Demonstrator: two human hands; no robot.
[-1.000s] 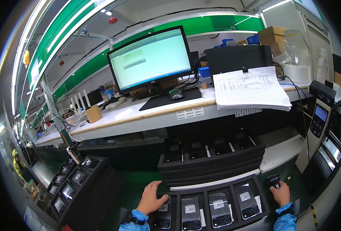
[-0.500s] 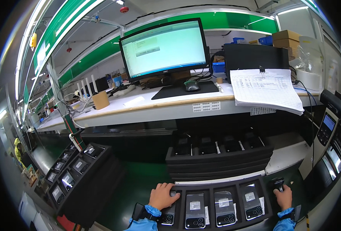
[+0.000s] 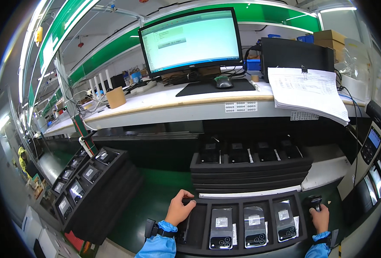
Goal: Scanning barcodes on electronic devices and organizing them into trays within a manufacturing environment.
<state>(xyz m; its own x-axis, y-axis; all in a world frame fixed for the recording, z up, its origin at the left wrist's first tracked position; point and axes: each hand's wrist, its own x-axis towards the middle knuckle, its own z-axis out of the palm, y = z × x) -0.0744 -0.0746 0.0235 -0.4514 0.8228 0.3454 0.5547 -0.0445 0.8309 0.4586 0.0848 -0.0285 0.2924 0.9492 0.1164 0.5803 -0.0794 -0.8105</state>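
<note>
A black foam tray [image 3: 238, 201] lies in front of me with several smartphones in its compartments. At its left end, my left hand [image 3: 179, 210] pinches the top of a phone [image 3: 184, 232] that stands tilted, nearly edge-on, in the leftmost compartment. Face down in the other compartments are a phone [image 3: 221, 228], a second phone [image 3: 255, 225] and a third phone [image 3: 285, 220], each with a white label on its back and a white strip beside it. Right of the tray, my right hand [image 3: 319, 218] is closed round the handle of a black handheld barcode scanner [image 3: 314, 200].
Behind the tray rises a stack of foam trays [image 3: 250, 178] holding phones; another stack [image 3: 100, 189] stands at the left. Above is a bench [image 3: 164, 112] with a monitor [image 3: 190, 41], a mouse [image 3: 223, 81] and clipped papers [image 3: 306, 92]. A grey device with a small screen [image 3: 367, 146] stands at right.
The leftmost phone has gone from lying flat to tilted on edge under my left hand's fingers. My right hand keeps the scanner. The whole view has shifted slightly.
</note>
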